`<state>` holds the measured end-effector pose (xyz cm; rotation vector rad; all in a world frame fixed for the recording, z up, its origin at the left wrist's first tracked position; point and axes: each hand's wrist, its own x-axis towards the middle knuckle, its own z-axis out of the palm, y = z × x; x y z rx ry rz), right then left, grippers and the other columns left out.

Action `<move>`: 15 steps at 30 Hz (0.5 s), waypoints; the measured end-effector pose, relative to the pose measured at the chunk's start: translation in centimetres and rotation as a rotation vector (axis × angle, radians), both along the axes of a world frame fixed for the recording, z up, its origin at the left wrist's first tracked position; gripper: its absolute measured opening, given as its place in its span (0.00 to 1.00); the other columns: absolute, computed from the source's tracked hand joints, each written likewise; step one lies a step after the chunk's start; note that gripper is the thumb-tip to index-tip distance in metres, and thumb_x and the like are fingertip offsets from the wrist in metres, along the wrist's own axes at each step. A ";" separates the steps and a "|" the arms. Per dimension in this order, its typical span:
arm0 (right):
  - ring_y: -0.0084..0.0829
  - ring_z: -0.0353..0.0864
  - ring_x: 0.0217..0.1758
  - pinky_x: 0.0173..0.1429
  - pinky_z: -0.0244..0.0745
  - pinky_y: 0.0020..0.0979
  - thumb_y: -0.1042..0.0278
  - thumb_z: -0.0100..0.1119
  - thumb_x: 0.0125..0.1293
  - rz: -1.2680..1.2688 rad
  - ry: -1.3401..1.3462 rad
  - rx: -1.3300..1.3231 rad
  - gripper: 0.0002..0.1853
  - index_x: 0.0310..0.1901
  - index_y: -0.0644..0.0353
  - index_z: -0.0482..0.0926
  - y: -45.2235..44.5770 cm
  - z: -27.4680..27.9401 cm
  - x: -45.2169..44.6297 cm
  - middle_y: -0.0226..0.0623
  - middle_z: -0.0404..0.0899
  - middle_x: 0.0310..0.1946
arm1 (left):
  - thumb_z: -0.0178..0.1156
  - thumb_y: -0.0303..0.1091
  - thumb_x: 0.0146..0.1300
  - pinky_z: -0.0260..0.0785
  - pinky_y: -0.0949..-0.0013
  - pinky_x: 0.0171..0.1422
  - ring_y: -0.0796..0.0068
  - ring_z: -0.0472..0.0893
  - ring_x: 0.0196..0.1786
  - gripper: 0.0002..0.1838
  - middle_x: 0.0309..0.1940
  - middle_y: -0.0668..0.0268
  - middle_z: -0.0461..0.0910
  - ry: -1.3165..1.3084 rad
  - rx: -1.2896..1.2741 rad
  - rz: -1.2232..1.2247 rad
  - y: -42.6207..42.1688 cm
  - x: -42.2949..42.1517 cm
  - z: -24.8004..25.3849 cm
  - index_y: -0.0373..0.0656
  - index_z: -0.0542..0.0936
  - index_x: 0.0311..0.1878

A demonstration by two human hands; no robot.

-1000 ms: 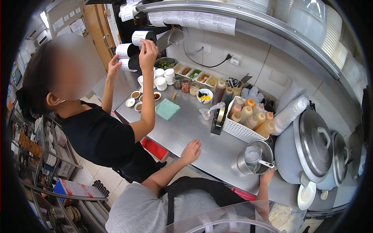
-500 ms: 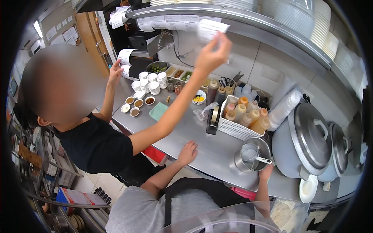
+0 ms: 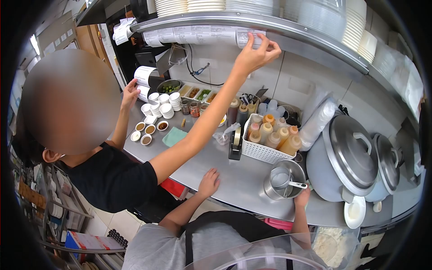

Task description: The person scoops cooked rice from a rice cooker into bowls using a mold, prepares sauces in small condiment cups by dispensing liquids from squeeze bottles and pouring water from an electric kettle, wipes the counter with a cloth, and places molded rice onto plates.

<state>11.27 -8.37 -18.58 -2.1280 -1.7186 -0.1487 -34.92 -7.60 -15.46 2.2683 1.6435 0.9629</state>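
Observation:
My left hand [image 3: 209,182] rests on the front edge of the steel counter [image 3: 245,180], fingers stretched out and holding nothing. My right hand [image 3: 302,198] is at the right side of a metal pot [image 3: 291,167], close to its wall. Its fingers are partly hidden, and a pale greenish bit shows beside them. Inside the pot sits a round scoop-like utensil [image 3: 281,177]; a white handle [image 3: 298,185] crosses the pot's rim toward my right hand. Behind the pot stands a white basket [image 3: 265,152] of squeeze bottles, with a black tape dispenser [image 3: 235,146] at its left.
A co-worker [image 3: 114,180] on my left reaches across the counter, one hand at the order slips [image 3: 193,34] under the shelf [image 3: 252,20]. Sauce cups [image 3: 146,140], a green cloth [image 3: 173,137] and stacked white cups [image 3: 166,110] stand there. Large lidded pots [image 3: 333,166] are at right.
The co-worker's raised hand has brought a paper slip up against the row under the shelf. The view has shifted slightly. My hands stay in about the same places on the counter.

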 end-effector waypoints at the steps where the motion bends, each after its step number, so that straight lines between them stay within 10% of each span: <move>1: 0.41 0.58 0.64 0.65 0.53 0.45 0.64 0.46 0.59 -0.001 0.025 0.021 0.20 0.53 0.62 0.69 -0.1 0.2 -0.1 0.37 0.64 0.59 | 0.54 0.32 0.54 0.57 0.58 0.61 0.54 0.63 0.60 0.15 0.54 0.53 0.66 -0.001 0.000 0.001 0.0 0.0 -0.1 0.39 0.71 0.46; 15: 0.40 0.57 0.65 0.67 0.52 0.45 0.62 0.46 0.59 -0.008 0.080 0.010 0.21 0.53 0.60 0.69 -0.2 1.1 -0.5 0.36 0.63 0.59 | 0.56 0.30 0.52 0.58 0.58 0.61 0.54 0.64 0.60 0.15 0.53 0.53 0.68 -0.055 0.048 0.037 0.4 0.4 -0.8 0.39 0.73 0.44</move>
